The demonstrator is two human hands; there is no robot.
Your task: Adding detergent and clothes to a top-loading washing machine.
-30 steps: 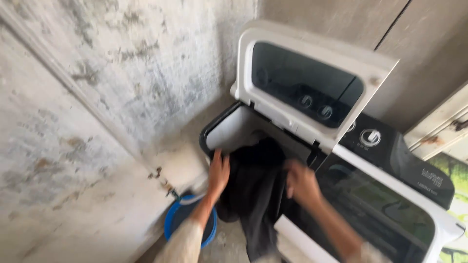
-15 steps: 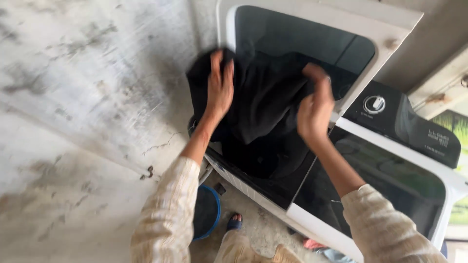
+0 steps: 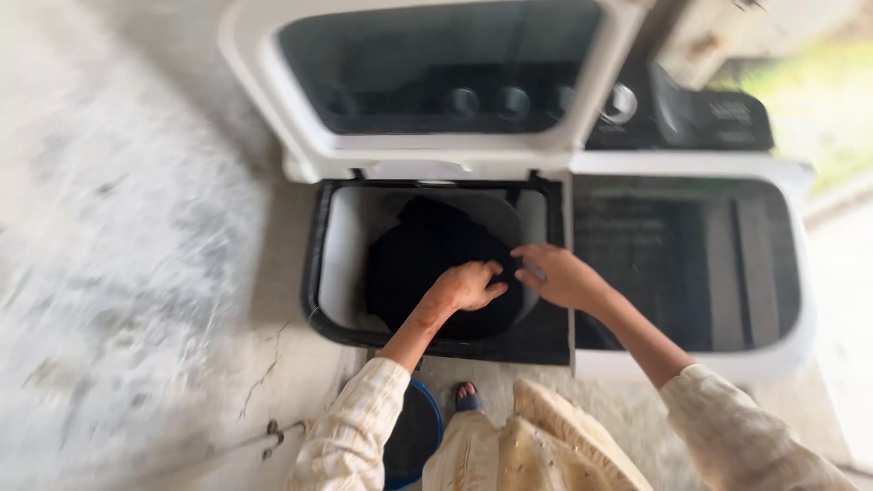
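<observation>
Your left hand (image 3: 466,286) rests on the black cloth (image 3: 427,264) that fills the washer tub (image 3: 338,245), fingers curled together and pressing into the fabric near its front right edge. Your right hand (image 3: 559,275) is just beside it at the tub's right rim, fingers loosely apart, tips touching the cloth's edge; whether they pinch it you cannot tell through the blur. The cloth looks soft and limp, heaped toward the tub's back, with no stiffness to lever against. It will likely sag and drape wherever you lift it, and if damp it would feel heavier. Bunch a thick fold in each hand rather than a thin edge. The raised lid (image 3: 436,82) stands behind the tub, and the second compartment (image 3: 682,264) lies to the right
</observation>
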